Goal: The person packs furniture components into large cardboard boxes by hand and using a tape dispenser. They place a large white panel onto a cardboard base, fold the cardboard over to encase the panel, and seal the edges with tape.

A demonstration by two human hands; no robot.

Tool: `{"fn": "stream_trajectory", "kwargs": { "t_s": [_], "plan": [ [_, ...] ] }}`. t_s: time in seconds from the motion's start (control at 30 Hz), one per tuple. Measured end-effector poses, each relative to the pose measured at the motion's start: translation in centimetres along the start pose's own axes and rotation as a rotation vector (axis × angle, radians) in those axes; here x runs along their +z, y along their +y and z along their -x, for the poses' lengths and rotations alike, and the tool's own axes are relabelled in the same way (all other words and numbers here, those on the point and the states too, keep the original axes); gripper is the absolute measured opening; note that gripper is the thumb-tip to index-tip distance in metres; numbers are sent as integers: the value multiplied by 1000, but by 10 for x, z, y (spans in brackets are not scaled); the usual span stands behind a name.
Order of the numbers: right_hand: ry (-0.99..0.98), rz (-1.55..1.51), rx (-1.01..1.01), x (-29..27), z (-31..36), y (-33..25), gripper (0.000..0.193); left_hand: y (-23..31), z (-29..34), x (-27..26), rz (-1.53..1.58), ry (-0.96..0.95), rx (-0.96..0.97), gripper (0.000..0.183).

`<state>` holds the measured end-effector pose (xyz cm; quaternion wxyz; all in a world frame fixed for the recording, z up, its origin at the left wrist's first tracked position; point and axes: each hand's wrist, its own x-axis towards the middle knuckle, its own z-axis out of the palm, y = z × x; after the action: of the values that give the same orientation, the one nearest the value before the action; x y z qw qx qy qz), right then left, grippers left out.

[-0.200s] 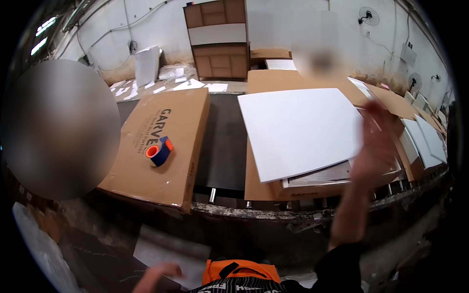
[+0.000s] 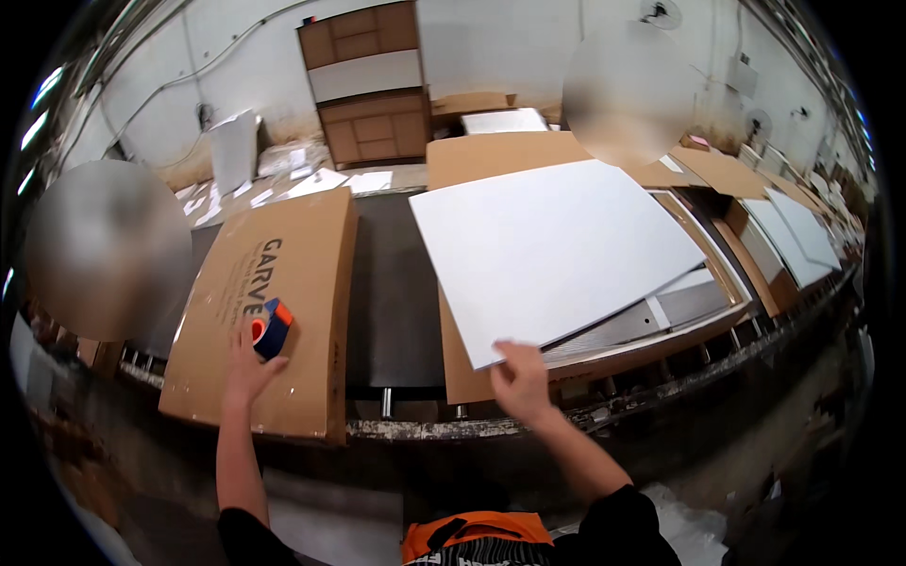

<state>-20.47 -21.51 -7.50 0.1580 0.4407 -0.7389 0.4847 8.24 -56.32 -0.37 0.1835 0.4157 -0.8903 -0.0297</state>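
Here's your left hand (image 2: pixel 243 377), thumb and fingers spread wide, with the blue-and-orange tape dispenser (image 2: pixel 275 332) right at the gap between them; whether they touch it, you can't tell. Under those fingers lies the closed brown carton (image 2: pixel 307 274). And your right hand (image 2: pixel 525 387), fingers bent, is at the near left corner of the white board (image 2: pixel 557 255); pinching or merely touching, it's unclear! Beyond those fingertips the board slants over the open carton (image 2: pixel 618 361), a grey panel (image 2: pixel 618 327) showing to their right.
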Motion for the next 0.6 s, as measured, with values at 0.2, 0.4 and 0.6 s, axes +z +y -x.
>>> {"fn": "stream_trajectory", "kwargs": {
  "t_s": [0.2, 0.4, 0.6],
  "plan": [
    [27, 310, 180, -52, 104, 34, 35, -7, -49, 60, -159, -189, -236, 103],
    [238, 441, 362, -127, 116, 13, 28, -83, -79, 116, -135, 46, -321, 64],
    [311, 345, 326, -159, 92, -20, 28, -57, -76, 110, -47, 412, -309, 42]
  ]
}}
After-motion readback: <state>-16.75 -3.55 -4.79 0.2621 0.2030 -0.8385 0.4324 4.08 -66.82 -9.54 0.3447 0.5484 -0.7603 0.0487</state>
